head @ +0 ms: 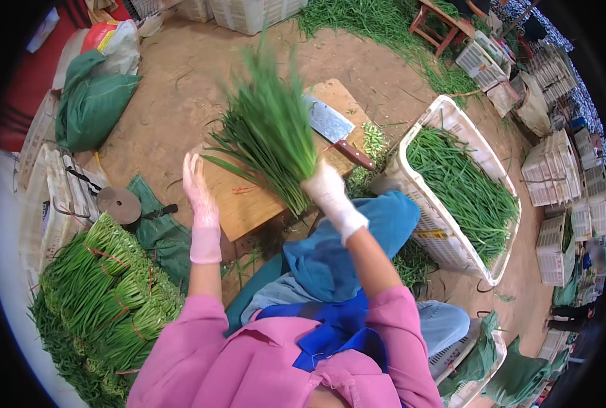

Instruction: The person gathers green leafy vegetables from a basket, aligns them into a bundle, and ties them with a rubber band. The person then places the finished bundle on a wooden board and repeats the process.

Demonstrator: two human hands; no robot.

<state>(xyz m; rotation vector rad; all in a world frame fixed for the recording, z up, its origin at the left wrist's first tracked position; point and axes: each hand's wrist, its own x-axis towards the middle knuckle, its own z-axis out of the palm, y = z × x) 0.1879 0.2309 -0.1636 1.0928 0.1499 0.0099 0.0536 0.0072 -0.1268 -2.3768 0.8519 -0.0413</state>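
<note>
My right hand, in a pale glove, grips the base of a bunch of long green Chinese chives, whose upper leaves are blurred. More chives lie beneath it on a wooden board. My left hand, gloved as well, is off the board's left edge, fingers extended, holding nothing. A cleaver with a brown wooden handle rests on the board, right of the bunch. Small cut stem ends lie at the board's right edge. A red tie is on the board near the chives.
A white plastic crate of loose chives stands at the right. Tied chive bundles are stacked at the lower left, by a round weight. A green sack lies upper left. Loose greens cover the floor beyond, near a wooden stool.
</note>
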